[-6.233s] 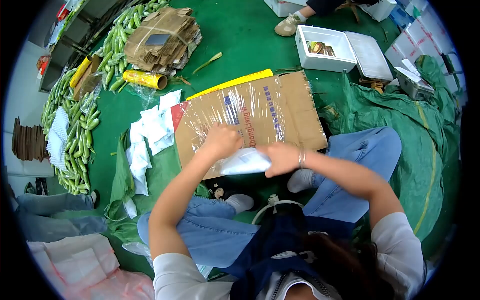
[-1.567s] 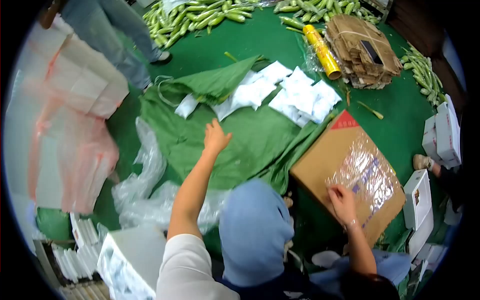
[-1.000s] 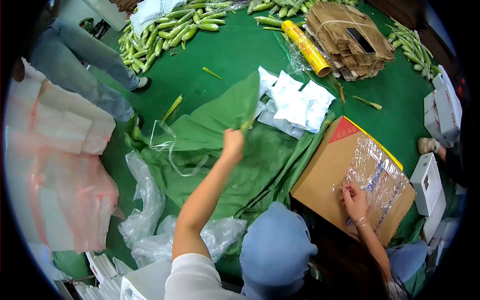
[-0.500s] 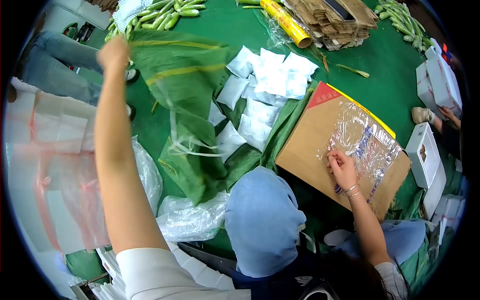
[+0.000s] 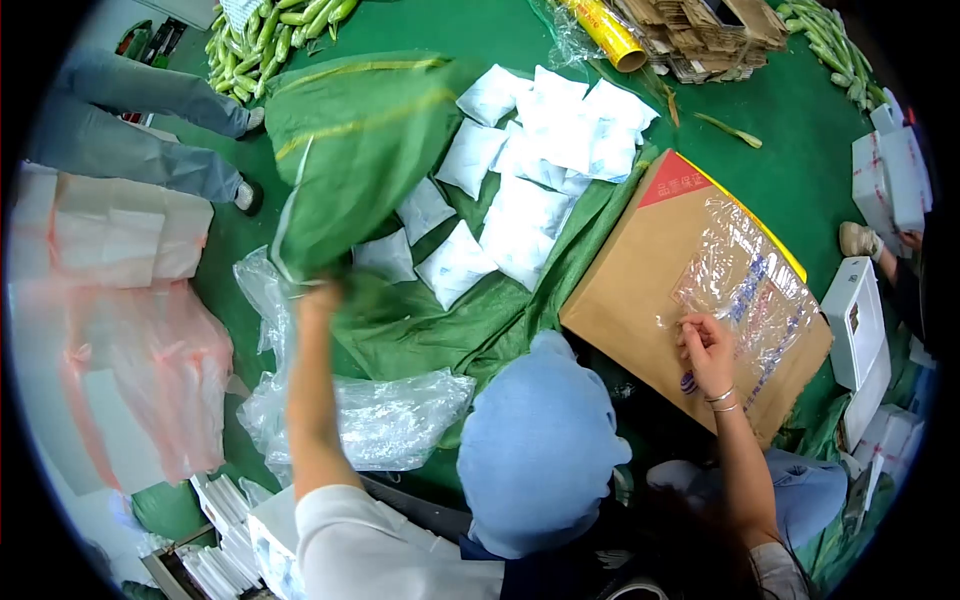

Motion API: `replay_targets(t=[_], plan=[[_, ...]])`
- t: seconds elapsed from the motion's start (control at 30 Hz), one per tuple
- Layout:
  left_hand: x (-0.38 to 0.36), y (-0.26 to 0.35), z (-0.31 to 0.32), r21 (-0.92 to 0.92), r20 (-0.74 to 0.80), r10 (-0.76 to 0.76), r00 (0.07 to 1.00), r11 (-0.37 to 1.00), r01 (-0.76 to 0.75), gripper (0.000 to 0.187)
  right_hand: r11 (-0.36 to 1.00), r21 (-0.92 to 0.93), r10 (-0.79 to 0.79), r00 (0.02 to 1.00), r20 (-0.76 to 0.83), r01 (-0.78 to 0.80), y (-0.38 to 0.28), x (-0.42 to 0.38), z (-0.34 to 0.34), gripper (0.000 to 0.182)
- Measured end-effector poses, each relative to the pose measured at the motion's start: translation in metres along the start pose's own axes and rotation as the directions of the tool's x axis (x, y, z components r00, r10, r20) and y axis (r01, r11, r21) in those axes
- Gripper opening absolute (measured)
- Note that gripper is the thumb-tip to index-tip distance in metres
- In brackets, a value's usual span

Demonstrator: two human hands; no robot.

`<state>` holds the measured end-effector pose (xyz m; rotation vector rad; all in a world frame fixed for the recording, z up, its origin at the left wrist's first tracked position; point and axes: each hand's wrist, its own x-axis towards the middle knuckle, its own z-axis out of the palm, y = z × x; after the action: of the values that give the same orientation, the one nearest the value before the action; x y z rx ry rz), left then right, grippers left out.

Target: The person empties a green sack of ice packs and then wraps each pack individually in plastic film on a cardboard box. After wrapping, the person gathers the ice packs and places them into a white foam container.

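Note:
My left hand [image 5: 318, 296], smeared by motion, is closed on the edge of a green woven sack [image 5: 360, 130] with yellow stripes. Part of the sack is raised and blurred; the rest lies spread under several white pillow-shaped packs [image 5: 525, 215]. My right hand [image 5: 708, 352], with bracelets at the wrist, is over a brown cardboard box [image 5: 625, 260], its fingers curled and no object visible in them. Clear plastic film [image 5: 725, 255] covers part of the box top beside that hand. A blue cap [image 5: 540, 450] fills the bottom middle and hides what lies beneath.
Crumpled clear plastic [image 5: 390, 420] lies near my left forearm. White boxes with pink ties [image 5: 130, 330] stand left, by a person's jeans [image 5: 150, 130]. Green vegetables [image 5: 250, 50], a yellow film roll [image 5: 605, 35] and flattened cardboard [image 5: 690, 40] lie at the back. White foam boxes [image 5: 855, 320] stand right.
My left hand has swung down and toward the middle, carrying the sack's edge with it. More packs show at the left of the pile. My right hand stays over the box.

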<state>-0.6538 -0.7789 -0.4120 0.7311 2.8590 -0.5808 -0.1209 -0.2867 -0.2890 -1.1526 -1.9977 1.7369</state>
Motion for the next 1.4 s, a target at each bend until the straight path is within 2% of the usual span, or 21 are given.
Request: replay_targets(t=[0.07,0.1,0.13,0.17,0.2,0.27,0.33,0.4,0.43,0.5,0.6,0.63,0.7,0.8,0.87,0.97,1.07,1.17,1.23,1.3,1.4], plan=[[-0.029,-0.078,-0.143,0.304,-0.117,-0.238,0.964,0.916,0.263,0.034,1.0,0.022,0.008,1.0,-0.016,-0.008,0.002,0.002,0.004,0.009],[-0.021,-0.105,-0.173,0.486,-0.161,-0.203,0.966,0.835,0.257,0.031,1.0,-0.004,-0.004,0.999,-0.035,0.004,0.003,0.002,0.005,0.009],[-0.017,-0.113,-0.193,0.536,-0.516,0.12,0.848,0.818,0.21,0.026,0.999,-0.033,-0.013,0.999,-0.053,0.011,0.004,0.001,0.006,0.009],[-0.012,-0.09,-0.224,0.432,-0.675,0.272,0.686,0.899,0.068,0.021,0.998,-0.045,-0.05,0.997,-0.065,0.047,0.006,0.0,0.006,0.009],[-0.009,-0.06,-0.237,0.249,-0.564,0.124,0.816,0.968,0.025,0.016,0.998,-0.047,-0.053,0.997,-0.062,0.05,0.005,-0.001,0.009,0.009],[0.002,0.008,-0.222,-0.042,-0.453,0.121,0.883,0.987,-0.157,0.014,0.99,-0.12,-0.083,0.993,-0.081,0.073,0.002,-0.003,0.009,0.009],[-0.003,0.053,-0.15,-0.079,-0.304,0.238,0.923,0.959,-0.273,0.041,0.995,-0.081,-0.065,0.994,-0.085,0.058,-0.02,-0.01,0.009,0.009],[-0.016,0.106,-0.094,-0.035,-0.149,0.358,0.922,0.93,-0.367,0.069,0.9,-0.377,-0.234,0.972,0.01,0.22,-0.028,-0.022,0.002,0.012],[-0.001,0.107,-0.05,0.003,-0.051,0.296,0.954,0.955,-0.296,0.09,0.91,-0.353,-0.204,0.977,0.067,0.215,-0.027,-0.031,-0.002,0.013],[0.003,0.126,-0.026,-0.01,-0.061,0.261,0.963,0.965,-0.262,0.073,0.907,-0.374,-0.148,0.978,0.146,0.193,-0.039,-0.054,-0.017,0.016],[0.0,0.142,-0.028,-0.023,-0.139,0.173,0.975,0.984,-0.178,0.091,0.883,-0.437,-0.131,0.984,0.119,0.171,-0.061,-0.098,-0.047,0.016],[-0.011,0.15,-0.056,-0.081,0.033,0.138,0.99,0.987,-0.135,0.097,0.89,-0.441,-0.083,0.991,0.1,0.119,-0.063,-0.109,-0.057,0.015],[-0.011,0.151,-0.051,-0.3,0.119,0.063,0.991,0.954,-0.024,0.088,0.898,-0.434,-0.061,0.997,0.046,0.075,-0.07,-0.125,-0.073,0.016],[-0.024,0.157,-0.081,-0.733,0.47,0.252,0.846,0.646,0.215,0.053,0.945,-0.325,0.031,0.999,-0.035,-0.041,-0.065,-0.144,-0.086,0.016],[-0.039,0.153,-0.052,-0.875,0.471,0.436,0.767,0.345,0.34,0.054,0.959,-0.28,-0.057,0.998,-0.04,0.043,-0.052,-0.15,-0.08,0.015],[-0.074,0.19,-0.116,-0.807,0.337,0.52,0.785,-0.271,0.525,0.054,0.964,-0.222,-0.115,0.985,0.132,0.143,-0.052,-0.152,-0.072,0.019],[-0.091,0.219,-0.206,-0.698,0.083,0.533,0.842,-0.572,0.431,0.053,0.91,-0.221,-0.304,0.927,0.217,0.35,-0.068,-0.138,-0.066,0.035],[-0.094,0.26,-0.311,-0.713,-0.241,0.579,0.779,-0.65,0.263,0.053,0.792,-0.249,-0.544,0.83,0.126,0.557,-0.126,-0.115,-0.068,0.059],[-0.11,0.297,-0.393,-0.835,-0.501,0.665,0.554,-0.54,-0.107,0.061,0.651,-0.338,-0.728,0.685,-0.025,0.68,-0.169,-0.108,-0.065,0.078],[-0.151,0.339,-0.455,-0.878,-0.475,0.789,0.389,-0.398,-0.266,0.058,0.678,-0.369,-0.706,0.702,-0.088,0.636,-0.179,-0.091,-0.056,0.09],[-0.208,0.416,-0.477,-0.917,-0.33,0.866,0.375,-0.199,-0.346,0.05,0.78,-0.3,-0.626,0.692,-0.361,0.549,-0.155,-0.076,-0.035,0.114]])
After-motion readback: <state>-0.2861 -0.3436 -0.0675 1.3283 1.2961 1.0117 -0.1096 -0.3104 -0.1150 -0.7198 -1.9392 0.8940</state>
